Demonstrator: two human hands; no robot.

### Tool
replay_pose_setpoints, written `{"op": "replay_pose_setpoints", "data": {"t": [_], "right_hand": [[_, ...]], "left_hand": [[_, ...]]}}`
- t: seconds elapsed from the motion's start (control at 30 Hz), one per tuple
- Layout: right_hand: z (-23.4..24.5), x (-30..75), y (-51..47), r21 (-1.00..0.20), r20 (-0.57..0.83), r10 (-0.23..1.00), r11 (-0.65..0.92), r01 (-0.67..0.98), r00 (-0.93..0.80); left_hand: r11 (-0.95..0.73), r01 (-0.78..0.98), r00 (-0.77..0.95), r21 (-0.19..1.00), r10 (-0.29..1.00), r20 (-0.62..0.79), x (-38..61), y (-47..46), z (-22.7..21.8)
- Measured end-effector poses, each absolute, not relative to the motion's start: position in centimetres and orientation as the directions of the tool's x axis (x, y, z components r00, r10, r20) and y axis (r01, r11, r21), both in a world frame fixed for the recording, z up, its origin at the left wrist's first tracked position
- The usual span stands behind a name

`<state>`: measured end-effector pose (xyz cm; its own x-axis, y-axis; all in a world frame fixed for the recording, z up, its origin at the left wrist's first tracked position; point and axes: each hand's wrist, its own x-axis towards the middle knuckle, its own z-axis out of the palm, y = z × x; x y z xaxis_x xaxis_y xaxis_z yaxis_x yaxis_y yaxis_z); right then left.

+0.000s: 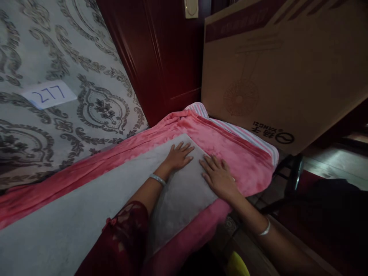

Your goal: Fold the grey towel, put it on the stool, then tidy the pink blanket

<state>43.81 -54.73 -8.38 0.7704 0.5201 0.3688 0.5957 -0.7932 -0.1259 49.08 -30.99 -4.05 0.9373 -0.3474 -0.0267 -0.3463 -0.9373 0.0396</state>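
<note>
My left hand (pixel 179 156) lies flat on a long grey fabric panel (pixel 86 207), fingers spread, near its far corner. To the right, my right hand (pixel 219 177) rests flat on the panel's end edge, its fingers stretched out. Neither hand grips anything. Under the grey panel is a pink plush cloth (pixel 244 170) that shows as a border along the wall, at the far end and down the near side. Beneath the pink cloth, a striped cushion or mattress edge (pixel 244 132) peeks out at the far right.
Patterned wallpaper (pixel 100 103) with a paper marked 277 (pixel 50 94) runs along the left. A dark red door (pixel 172 50) stands beyond the far end. A large cardboard box (pixel 276 76) leans at the right, above a dark chair frame (pixel 293 180). Something yellow (pixel 237 264) shows below.
</note>
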Motion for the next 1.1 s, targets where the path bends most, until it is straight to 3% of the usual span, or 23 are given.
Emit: {"op": "replay_pose_setpoints", "data": {"t": [0.23, 0.47, 0.53, 0.67, 0.73, 0.87, 0.93, 1.1], "right_hand": [[-9.1, 44.0, -54.7, -0.171, 0.273, 0.548, -0.781, 0.600, 0.791], [-9.4, 44.1, -54.8, -0.183, 0.292, 0.550, -0.770, 0.611, 0.782], [-9.4, 44.2, -54.8, -0.185, 0.293, 0.551, -0.769, 0.611, 0.782], [-9.2, 44.2, -54.7, -0.183, 0.288, 0.553, -0.769, 0.612, 0.782], [-9.1, 44.2, -54.7, -0.181, 0.290, 0.551, -0.771, 0.610, 0.783], [-9.1, 44.1, -54.8, -0.184, 0.290, 0.548, -0.773, 0.608, 0.784], [-9.0, 44.0, -54.8, -0.184, 0.284, 0.545, -0.776, 0.603, 0.789], [-9.1, 44.0, -54.7, -0.189, 0.301, 0.545, -0.771, 0.608, 0.783]], "left_hand": [[-0.983, -0.146, 0.985, 0.115, -0.155, -0.070, 54.1, -27.2, -3.6], [-0.982, -0.141, 0.990, 0.127, -0.143, -0.010, 55.6, -25.9, -4.2], [-0.983, -0.139, 0.990, 0.120, -0.142, -0.014, 55.4, -26.2, -3.8], [-0.998, -0.009, 1.000, 0.056, -0.009, 0.009, 54.0, -28.1, -2.6], [-0.996, -0.081, 0.995, 0.047, -0.078, 0.068, 52.9, -29.3, -2.3], [-0.905, -0.419, 0.907, 0.077, -0.421, -0.010, 51.3, -31.1, -3.1], [-0.899, -0.428, 0.900, 0.096, -0.434, -0.047, 51.6, -31.1, -3.7], [-0.945, -0.302, 0.951, 0.123, -0.308, -0.038, 54.4, -29.4, -4.3]]}}
